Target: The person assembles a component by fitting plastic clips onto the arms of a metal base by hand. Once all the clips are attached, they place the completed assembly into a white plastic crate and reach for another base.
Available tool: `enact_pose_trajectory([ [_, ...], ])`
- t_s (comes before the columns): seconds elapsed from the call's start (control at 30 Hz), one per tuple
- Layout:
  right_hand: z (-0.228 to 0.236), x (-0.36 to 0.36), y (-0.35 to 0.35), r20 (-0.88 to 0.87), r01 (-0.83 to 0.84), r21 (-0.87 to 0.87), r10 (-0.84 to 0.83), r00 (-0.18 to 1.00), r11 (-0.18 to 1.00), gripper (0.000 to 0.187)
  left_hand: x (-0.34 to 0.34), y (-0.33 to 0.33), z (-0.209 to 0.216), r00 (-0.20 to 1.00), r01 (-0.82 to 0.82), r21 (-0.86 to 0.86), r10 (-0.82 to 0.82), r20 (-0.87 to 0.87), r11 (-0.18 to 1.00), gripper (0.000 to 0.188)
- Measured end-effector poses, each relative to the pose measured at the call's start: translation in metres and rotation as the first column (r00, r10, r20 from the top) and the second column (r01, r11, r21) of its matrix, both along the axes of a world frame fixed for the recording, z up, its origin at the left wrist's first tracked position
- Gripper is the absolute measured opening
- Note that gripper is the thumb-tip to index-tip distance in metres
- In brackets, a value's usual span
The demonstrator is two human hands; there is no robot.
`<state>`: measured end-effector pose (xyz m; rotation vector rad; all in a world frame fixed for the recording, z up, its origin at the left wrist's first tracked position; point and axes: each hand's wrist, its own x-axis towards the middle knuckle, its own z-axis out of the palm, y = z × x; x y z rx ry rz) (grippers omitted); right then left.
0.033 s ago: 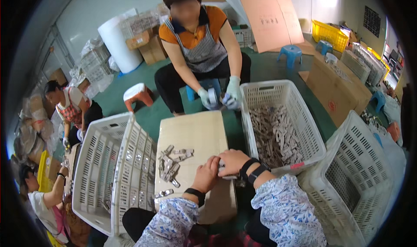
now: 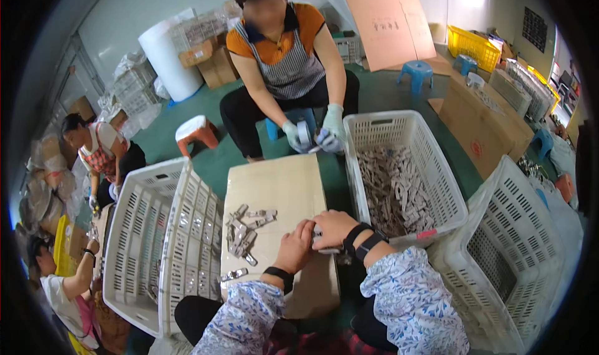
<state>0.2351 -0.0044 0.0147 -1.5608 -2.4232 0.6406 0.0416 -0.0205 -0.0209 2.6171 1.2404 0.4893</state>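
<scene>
Over the right side of a flat cardboard-topped surface (image 2: 274,183), my left hand (image 2: 294,247) and my right hand (image 2: 336,230) meet. Both are closed on a small metal hinge (image 2: 317,232), mostly hidden under the fingers, so its exact shape is unclear. Several loose metal hinges (image 2: 242,235) lie in a pile left of my hands, with a single hinge (image 2: 234,274) nearer me. To the right, a white plastic crate (image 2: 454,216) holds a heap of similar metal pieces (image 2: 399,196).
A co-worker (image 2: 284,55) in gloves sits opposite, handling small parts. White crates stand tilted at my left (image 2: 181,230) and right (image 2: 480,255). Two people work at far left. Beyond are a cardboard box (image 2: 477,127), blue stools (image 2: 416,75) and a red-and-white stool (image 2: 196,135).
The whole view has shifted very slightly. My hands stay closed together in the same place, and the loose hinges lie as before.
</scene>
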Motion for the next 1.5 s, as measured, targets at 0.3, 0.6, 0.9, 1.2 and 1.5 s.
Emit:
enact_pose_trajectory([
  [0.3, 0.0027, -0.0061, 0.0011, -0.009, -0.012, -0.01, 0.012, 1.0, 1.0, 0.067, -0.0058, 0.001, -0.0029, 1.0, -0.015, 0.004, 0.015, 0.007, 1.0, 0.073],
  [0.6, 0.0024, -0.0061, 0.0005, 0.005, -0.004, -0.03, 0.004, 1.0, 1.0, 0.066, -0.0037, -0.0023, 0.0019, 1.0, -0.016, -0.016, 0.016, 0.011, 1.0, 0.07],
  [0.9, 0.0044, -0.0057, 0.0, 0.021, -0.006, -0.044, 0.007, 1.0, 0.999, 0.072, -0.0027, -0.0017, 0.0013, 1.0, -0.019, 0.016, 0.019, 0.012, 1.0, 0.072],
  [1.2, 0.0, -0.0064, -0.0003, -0.007, 0.007, 0.012, -0.007, 1.0, 1.0, 0.06, -0.0029, -0.0018, 0.0058, 1.0, -0.011, -0.052, 0.01, -0.006, 0.999, 0.079],
  [1.5, 0.0024, -0.0068, -0.0004, -0.014, 0.005, 0.006, -0.005, 1.0, 1.0, 0.06, -0.0033, -0.0007, 0.0042, 1.0, -0.007, -0.038, 0.007, 0.003, 0.999, 0.077],
])
